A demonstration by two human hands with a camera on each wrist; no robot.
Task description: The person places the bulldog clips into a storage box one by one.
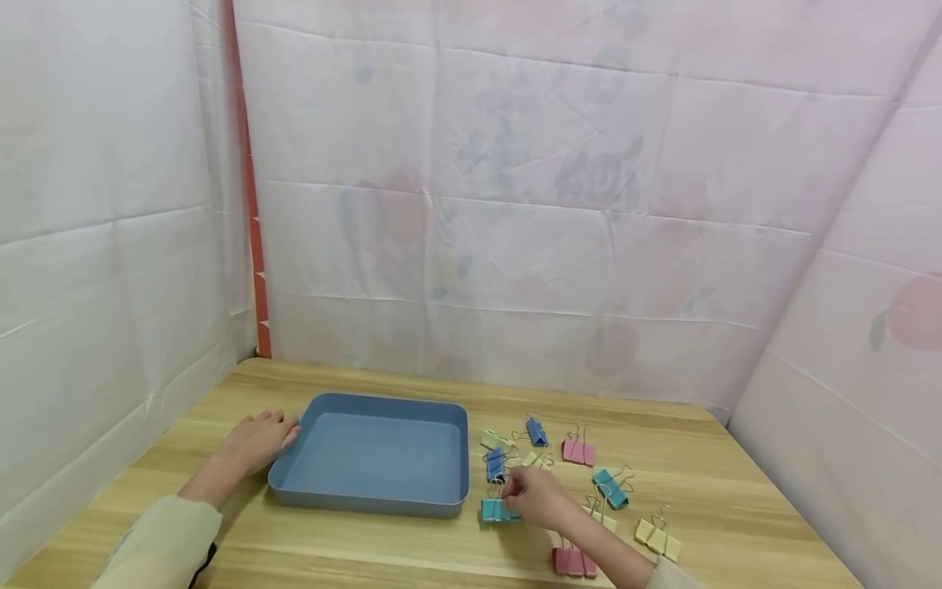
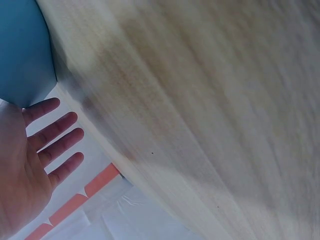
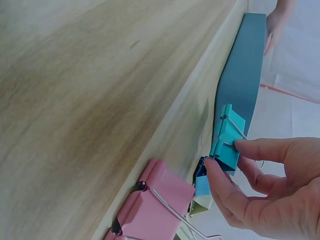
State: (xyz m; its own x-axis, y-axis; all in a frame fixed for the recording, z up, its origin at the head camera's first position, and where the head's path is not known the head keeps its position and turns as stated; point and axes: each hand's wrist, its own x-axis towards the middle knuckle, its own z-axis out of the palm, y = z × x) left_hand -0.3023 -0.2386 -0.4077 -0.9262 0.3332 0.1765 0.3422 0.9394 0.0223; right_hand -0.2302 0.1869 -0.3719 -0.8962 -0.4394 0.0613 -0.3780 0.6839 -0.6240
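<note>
Pinching the teal binder clip [image 1: 495,510] between thumb and fingers, your right hand [image 1: 540,496] is working just beside the right side of the blue tray [image 1: 375,458]. The clip is sitting outside the tray, near its front right corner; whether it is resting on the table [image 1: 353,556] or hanging slightly above it, you are leaving unclear from these angles. Your left hand [image 1: 257,440] is grasping nothing: its fingers are lying straight and a little spread at the tray's left wall, perhaps steadying it, though how firmly they are pressing cannot be told.

You seem to be taking up a single clip as the step in hand. The next move is probably calling for a secure pinch and a clean upward lift, since a blue clip [image 1: 495,465] is lying close behind and its wire handles could be catching. If you are bringing the clip leftward, you are needing height over the tray's rim. A pink clip [image 1: 574,562] is lying near your right forearm, so you are wanting a high wrist.
</note>
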